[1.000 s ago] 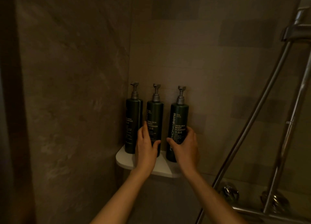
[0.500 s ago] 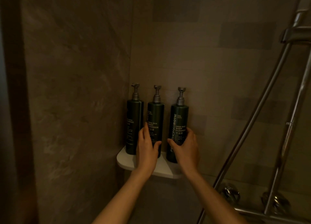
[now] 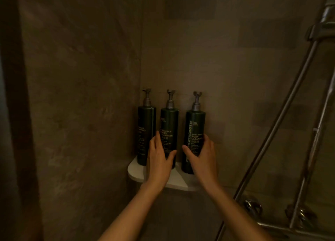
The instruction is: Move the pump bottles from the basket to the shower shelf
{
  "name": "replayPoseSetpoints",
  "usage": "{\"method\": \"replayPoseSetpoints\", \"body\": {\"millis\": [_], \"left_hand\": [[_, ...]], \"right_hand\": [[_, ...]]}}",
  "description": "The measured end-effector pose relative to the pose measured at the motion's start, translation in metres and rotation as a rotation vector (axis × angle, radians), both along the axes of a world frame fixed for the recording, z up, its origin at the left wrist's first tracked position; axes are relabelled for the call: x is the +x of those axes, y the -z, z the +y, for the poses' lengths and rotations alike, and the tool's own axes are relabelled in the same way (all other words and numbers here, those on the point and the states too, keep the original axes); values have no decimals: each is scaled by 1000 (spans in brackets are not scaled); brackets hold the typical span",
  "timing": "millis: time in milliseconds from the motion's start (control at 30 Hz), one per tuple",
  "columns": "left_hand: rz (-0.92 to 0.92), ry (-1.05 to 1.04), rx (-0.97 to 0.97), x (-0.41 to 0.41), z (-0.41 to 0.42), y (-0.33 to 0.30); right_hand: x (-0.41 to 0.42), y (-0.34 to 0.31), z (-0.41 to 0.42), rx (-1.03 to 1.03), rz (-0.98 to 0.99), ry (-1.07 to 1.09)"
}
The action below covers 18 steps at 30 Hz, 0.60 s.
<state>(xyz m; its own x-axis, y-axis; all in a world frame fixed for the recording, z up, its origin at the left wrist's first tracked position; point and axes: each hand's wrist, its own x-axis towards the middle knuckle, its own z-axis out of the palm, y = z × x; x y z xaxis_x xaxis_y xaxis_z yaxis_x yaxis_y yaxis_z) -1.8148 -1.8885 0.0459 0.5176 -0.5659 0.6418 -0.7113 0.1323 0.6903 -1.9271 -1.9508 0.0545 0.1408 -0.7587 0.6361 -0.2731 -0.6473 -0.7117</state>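
Three dark green pump bottles stand upright in a row on the white corner shower shelf (image 3: 137,173). The left bottle (image 3: 146,124) is free, close to the side wall. My left hand (image 3: 159,159) wraps the lower part of the middle bottle (image 3: 169,124). My right hand (image 3: 203,157) grips the lower part of the right bottle (image 3: 194,128), thumb on its front. Both held bottles rest on the shelf. The basket is out of view.
Tiled shower walls meet in the corner behind the shelf. A slanted metal shower hose (image 3: 282,117) and a vertical riser rail (image 3: 315,150) stand to the right, with chrome valve fittings (image 3: 253,207) low on the right wall.
Hands and bottles hold nearly the same positions; only the view has shifted slightly.
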Motion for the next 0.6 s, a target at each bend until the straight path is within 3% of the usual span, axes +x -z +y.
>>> {"method": "replayPoseSetpoints", "body": {"millis": [233, 600], "left_hand": [[-80, -7, 30, 5, 5, -1], [17, -94, 98, -17, 0, -13]], "right_hand": [[-14, 5, 5, -91, 55, 17], [-46, 3, -10, 11, 106, -134]]}}
